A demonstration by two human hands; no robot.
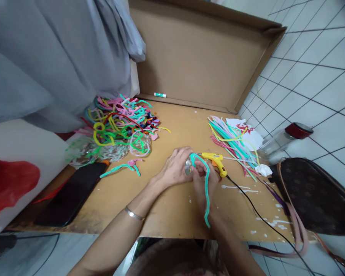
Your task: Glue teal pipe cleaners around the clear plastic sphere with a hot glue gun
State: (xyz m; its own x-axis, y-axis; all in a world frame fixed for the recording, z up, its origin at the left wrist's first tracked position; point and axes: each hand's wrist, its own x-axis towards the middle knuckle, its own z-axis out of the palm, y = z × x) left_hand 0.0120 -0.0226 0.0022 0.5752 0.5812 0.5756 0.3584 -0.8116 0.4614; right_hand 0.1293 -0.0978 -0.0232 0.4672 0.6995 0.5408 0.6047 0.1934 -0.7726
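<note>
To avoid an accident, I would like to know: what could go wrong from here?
The yellow glue gun has its tip close to the left hand; if hot, it might burn skin. The black cord runs over the edge of the table, so a snag could drag the gun. The turquoise strip droops over the right hand and may hinder it.

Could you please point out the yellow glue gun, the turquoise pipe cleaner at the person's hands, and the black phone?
Yellow glue gun (pixel 216 157): head view, on its body.
Turquoise pipe cleaner (pixel 207 186): head view, on its long loose strand.
Black phone (pixel 71 195): head view, middle of its flat face.
</note>
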